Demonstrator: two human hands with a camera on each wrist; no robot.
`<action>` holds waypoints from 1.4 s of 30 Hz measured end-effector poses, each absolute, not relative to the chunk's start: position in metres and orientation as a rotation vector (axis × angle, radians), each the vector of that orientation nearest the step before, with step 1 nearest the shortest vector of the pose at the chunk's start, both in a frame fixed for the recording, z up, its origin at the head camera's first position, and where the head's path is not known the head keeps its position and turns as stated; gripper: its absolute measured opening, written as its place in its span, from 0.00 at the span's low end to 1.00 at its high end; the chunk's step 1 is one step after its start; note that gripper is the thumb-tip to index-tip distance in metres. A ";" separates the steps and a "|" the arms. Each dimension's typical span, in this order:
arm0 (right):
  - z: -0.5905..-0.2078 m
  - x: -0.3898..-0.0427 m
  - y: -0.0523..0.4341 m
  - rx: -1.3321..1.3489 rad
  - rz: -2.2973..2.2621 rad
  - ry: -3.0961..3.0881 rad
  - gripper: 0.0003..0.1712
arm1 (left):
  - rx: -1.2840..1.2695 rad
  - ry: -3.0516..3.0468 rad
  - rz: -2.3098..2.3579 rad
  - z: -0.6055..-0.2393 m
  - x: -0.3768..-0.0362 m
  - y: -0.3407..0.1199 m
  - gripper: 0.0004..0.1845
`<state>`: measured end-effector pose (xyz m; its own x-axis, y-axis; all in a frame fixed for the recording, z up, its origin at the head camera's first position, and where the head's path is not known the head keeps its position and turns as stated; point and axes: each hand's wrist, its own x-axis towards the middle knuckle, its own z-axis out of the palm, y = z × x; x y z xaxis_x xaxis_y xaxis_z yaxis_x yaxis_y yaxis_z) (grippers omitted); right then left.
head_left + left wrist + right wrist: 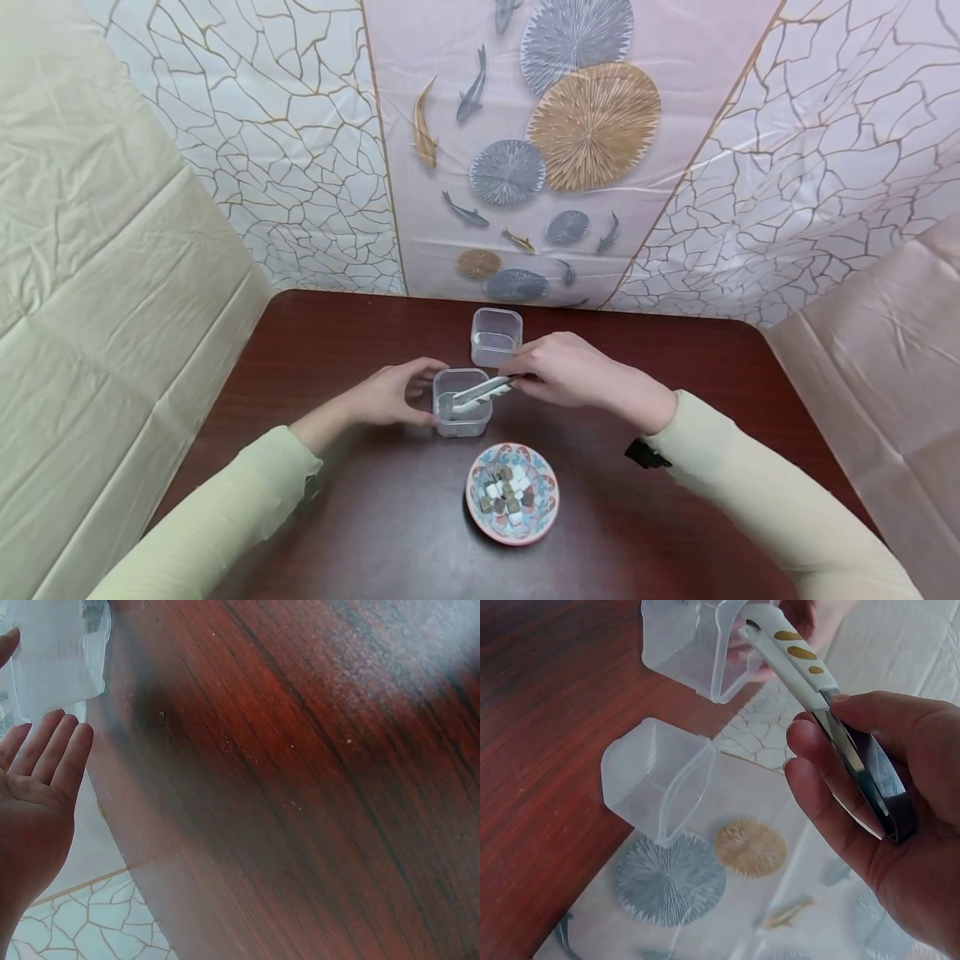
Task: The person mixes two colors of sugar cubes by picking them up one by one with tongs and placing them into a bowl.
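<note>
My right hand (558,367) grips a pair of tongs (810,679) with metal arms and white, gold-marked ends. Its tips reach into the nearer clear plastic container (462,427); a dark bit shows at the tips, too small to identify. On that container's left side is my left hand (386,393), thumb and fingers spread beside its wall. In the left wrist view the left fingers (52,750) are fairly straight, close by the container (56,664). Nearer me sits a patterned plate (512,537) with several small brown and white cubes (508,492).
A second clear container (497,325) stands just behind the first, near the table's back edge. The dark red-brown table (360,508) runs back to a patterned cloth wall (315,167), with beige cloth (112,250) at the sides.
</note>
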<state>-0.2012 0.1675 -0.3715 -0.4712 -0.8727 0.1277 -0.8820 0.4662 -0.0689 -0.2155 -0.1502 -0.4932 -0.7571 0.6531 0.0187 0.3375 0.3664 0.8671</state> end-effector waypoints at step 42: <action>-0.359 -0.138 0.228 1.673 0.386 -2.768 0.13 | 0.866 2.320 1.322 -0.496 -0.216 -0.151 0.44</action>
<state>-0.1384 0.2281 -0.3585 -0.4673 -0.8838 0.0229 -0.8563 0.4461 -0.2603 -0.2163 -0.1509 -0.4962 -0.7595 0.6504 0.0110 0.3408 0.3835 0.8583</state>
